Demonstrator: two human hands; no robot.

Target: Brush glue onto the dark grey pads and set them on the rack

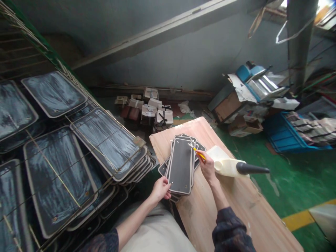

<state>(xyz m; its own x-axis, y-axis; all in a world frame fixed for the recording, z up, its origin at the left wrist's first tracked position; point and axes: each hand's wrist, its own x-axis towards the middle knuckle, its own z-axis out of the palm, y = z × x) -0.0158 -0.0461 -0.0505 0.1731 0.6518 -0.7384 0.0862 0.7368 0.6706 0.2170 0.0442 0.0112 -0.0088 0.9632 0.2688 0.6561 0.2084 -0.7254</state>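
A stack of dark grey, rounded rectangular panels with pale borders lies on the wooden table. My left hand (161,189) pinches the near left corner of the top panel (180,164). In my right hand (206,164) is a slim yellow-handled brush (200,154), closed in the fingers, its whitish tip at the panel's far right corner. Small round spots mark the panel's corners, and a white patch shows under the tip. Just right of that hand, a cream plastic bottle (226,168) with a long black nozzle lies on its side.
The bare wooden tabletop (236,213) runs toward the lower right. At left, a wire rack (49,164) carries several larger panels streaked with white. Tied bundles (164,117) sit on the floor beyond. A blue machine (262,82) and a blue crate (279,136) stand at right.
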